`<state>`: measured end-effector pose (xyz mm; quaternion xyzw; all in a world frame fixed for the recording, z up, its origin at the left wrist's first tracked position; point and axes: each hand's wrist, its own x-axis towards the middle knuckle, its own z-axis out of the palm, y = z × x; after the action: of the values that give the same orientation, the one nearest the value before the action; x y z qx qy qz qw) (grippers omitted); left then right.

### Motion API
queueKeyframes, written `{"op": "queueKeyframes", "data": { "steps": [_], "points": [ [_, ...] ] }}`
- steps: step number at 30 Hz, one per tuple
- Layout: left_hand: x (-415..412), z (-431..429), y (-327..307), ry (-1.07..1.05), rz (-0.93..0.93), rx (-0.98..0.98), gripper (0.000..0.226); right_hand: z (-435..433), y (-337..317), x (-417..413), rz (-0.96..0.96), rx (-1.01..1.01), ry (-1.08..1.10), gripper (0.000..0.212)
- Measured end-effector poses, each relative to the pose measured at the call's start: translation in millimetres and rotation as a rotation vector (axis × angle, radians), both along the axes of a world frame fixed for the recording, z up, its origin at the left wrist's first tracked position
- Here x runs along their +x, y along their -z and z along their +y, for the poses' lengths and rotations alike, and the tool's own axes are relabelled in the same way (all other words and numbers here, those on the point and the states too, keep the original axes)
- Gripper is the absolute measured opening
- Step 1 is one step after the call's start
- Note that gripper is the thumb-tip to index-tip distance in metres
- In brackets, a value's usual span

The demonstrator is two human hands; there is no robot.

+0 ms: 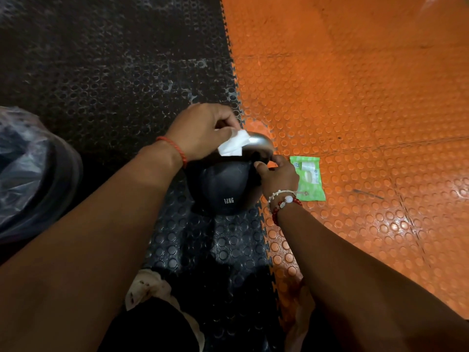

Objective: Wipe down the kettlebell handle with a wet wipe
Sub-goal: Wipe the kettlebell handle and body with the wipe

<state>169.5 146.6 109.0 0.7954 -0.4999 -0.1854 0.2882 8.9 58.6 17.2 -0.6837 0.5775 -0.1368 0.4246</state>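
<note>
The kettlebell handle (261, 143), a silver arch, sits just above the middle of the frame, over the round black body of the kettlebell (224, 185), which is marked "12KG" in white. The kettlebell stands on the black studded mat (114, 72), right against the toothed seam where that mat joins the orange studded mat (368, 97).

A white wet wipe (232, 145) is folded over the left part of the handle's top. The left hand (203, 129) comes in from the left edge of the frame and grasps the wipe, its fingers curled down over it and pressing it to the metal. A red thread bracelet (175, 147) circles that wrist.

The right hand (278, 177) reaches in from the lower right and grips the handle's right leg, thumb and fingers curled round it just above the black body. Bead bracelets (284, 202), white and dark red, sit on that wrist.

Just right of the right hand, a green wipes packet (313, 182) lies flat on the orange mat, partly hidden behind the hand. At the left edge of the frame is a dark bin (38, 179) lined with a crinkled plastic bag. Near the bottom centre a pale, stained shoe (144, 288) rests on the black mat.
</note>
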Motion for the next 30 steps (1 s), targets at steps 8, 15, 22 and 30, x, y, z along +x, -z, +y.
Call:
{"op": "queueKeyframes", "data": {
  "steps": [8,15,22,30],
  "points": [
    [-4.8,9.4,0.8,0.025,-0.048,-0.105,0.010,1.4,-2.6,-0.2,-0.004,0.009,-0.005,0.036],
    [-4.3,22.5,9.0,0.052,-0.082,-0.159,0.014,1.1,-3.2,-0.3,-0.001,0.008,0.002,0.036],
    [6.3,5.6,3.8,-0.043,0.171,0.033,0.012,1.6,-1.5,-0.5,-0.021,0.009,-0.005,0.036],
    [24.3,0.7,-1.8,-0.042,0.304,0.227,0.015,2.8,-0.7,-1.0,-0.030,0.009,0.004,0.036]
  ]
}}
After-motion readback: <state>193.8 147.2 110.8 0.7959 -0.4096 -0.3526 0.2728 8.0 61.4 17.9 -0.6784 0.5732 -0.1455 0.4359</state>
